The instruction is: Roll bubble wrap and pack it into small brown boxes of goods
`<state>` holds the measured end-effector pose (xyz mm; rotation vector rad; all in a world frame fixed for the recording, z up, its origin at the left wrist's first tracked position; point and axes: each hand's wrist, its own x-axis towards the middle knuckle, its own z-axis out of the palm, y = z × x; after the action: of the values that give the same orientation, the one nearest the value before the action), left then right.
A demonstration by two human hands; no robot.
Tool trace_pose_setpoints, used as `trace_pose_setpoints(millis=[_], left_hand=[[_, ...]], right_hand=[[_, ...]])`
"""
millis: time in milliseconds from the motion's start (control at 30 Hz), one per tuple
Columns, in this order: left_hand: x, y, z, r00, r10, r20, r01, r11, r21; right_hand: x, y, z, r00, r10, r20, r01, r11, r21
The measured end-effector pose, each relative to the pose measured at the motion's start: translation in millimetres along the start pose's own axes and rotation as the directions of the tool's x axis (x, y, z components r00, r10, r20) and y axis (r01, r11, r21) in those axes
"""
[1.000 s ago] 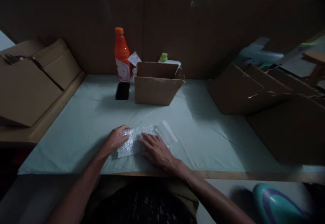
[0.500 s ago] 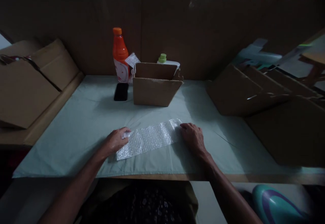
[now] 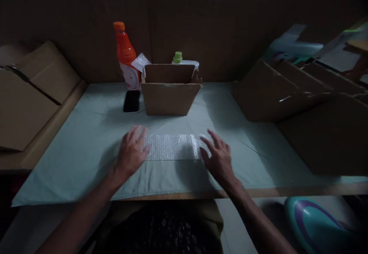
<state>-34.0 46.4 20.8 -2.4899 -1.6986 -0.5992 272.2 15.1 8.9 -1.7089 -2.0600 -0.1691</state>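
A clear strip of bubble wrap (image 3: 174,147) lies flat on the pale green cloth (image 3: 169,179), its long side running parallel to the front edge. Over its left end is my left hand (image 3: 132,150), slightly blurred, fingers apart and gripping nothing. My right hand (image 3: 217,152) hovers at the right end with its fingers spread, covering part of that end. Whether any fingertip still touches the wrap I cannot tell.
Behind the wrap stands a small open cardboard box (image 3: 169,98). A black phone (image 3: 131,101), an orange bottle (image 3: 126,56) and a green-capped bottle (image 3: 178,57) are near it. Larger cartons flank the table: a left carton (image 3: 25,108) and a right carton (image 3: 267,96).
The bubble wrap has turned from a slant to lying straight. Both hands have let go of it and opened their fingers. The camera view has shifted slightly.
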Motion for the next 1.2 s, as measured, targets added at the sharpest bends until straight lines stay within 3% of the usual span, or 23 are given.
trace_pose_setpoints(millis=[100, 167, 233, 367, 467, 600, 733, 800, 900, 1033, 1100, 1200], left_hand=[[-14.8, 30.6, 19.6, 0.978, 0.193, 0.072, -0.189, 0.980, -0.066], [-22.9, 32.8, 30.2, 0.963, 0.207, 0.174, -0.197, 0.978, -0.074], [-31.9, 18.2, 33.4, 0.956, 0.160, 0.246, -0.151, 0.987, -0.053], [-52.3, -25.7, 22.4, 0.966, 0.048, 0.256, -0.049, 0.999, -0.002], [-62.6, -39.9, 16.2, 0.979, -0.010, 0.205, 0.013, 1.000, -0.011], [-64.4, -33.8, 16.3, 0.996, -0.059, 0.068, 0.063, 0.996, -0.055], [-58.8, -30.4, 12.1, 0.997, -0.004, 0.073, 0.008, 0.998, -0.066], [-54.1, -33.6, 6.8, 0.995, 0.042, 0.086, -0.036, 0.997, -0.063], [-38.6, -37.1, -1.8, 0.990, 0.124, 0.065, -0.119, 0.990, -0.072], [8.3, -26.5, -0.5, 0.974, 0.223, -0.029, -0.224, 0.973, -0.061], [36.9, -15.4, 9.3, 0.966, 0.257, -0.027, -0.258, 0.964, -0.069], [64.3, 1.3, 26.5, 0.969, 0.233, 0.077, -0.225, 0.970, -0.093]], right_hand=[[21.9, -46.4, 23.7, 0.951, -0.225, 0.213, 0.200, 0.971, 0.133], [28.1, -61.4, 40.0, 0.889, -0.329, 0.317, 0.281, 0.941, 0.189], [24.0, -53.7, 49.7, 0.867, -0.354, 0.352, 0.302, 0.933, 0.195], [0.9, 8.4, 41.6, 0.930, -0.220, 0.294, 0.194, 0.974, 0.114], [-4.7, 46.8, 25.4, 0.970, -0.076, 0.231, 0.062, 0.996, 0.066], [15.3, 52.2, 21.6, 0.986, 0.026, 0.167, -0.032, 0.999, 0.033], [33.8, 36.3, 25.6, 0.970, -0.010, 0.243, -0.016, 0.994, 0.106], [27.8, 29.6, 16.5, 0.963, -0.008, 0.268, -0.053, 0.974, 0.221], [-4.4, 20.6, -13.8, 0.955, 0.082, 0.285, -0.190, 0.907, 0.376], [-67.9, -0.1, -53.5, 0.913, 0.144, 0.382, -0.341, 0.782, 0.522], [-96.1, -15.2, -59.1, 0.880, 0.105, 0.463, -0.387, 0.723, 0.572], [-122.8, -39.4, -50.2, 0.823, 0.005, 0.569, -0.440, 0.639, 0.631]])
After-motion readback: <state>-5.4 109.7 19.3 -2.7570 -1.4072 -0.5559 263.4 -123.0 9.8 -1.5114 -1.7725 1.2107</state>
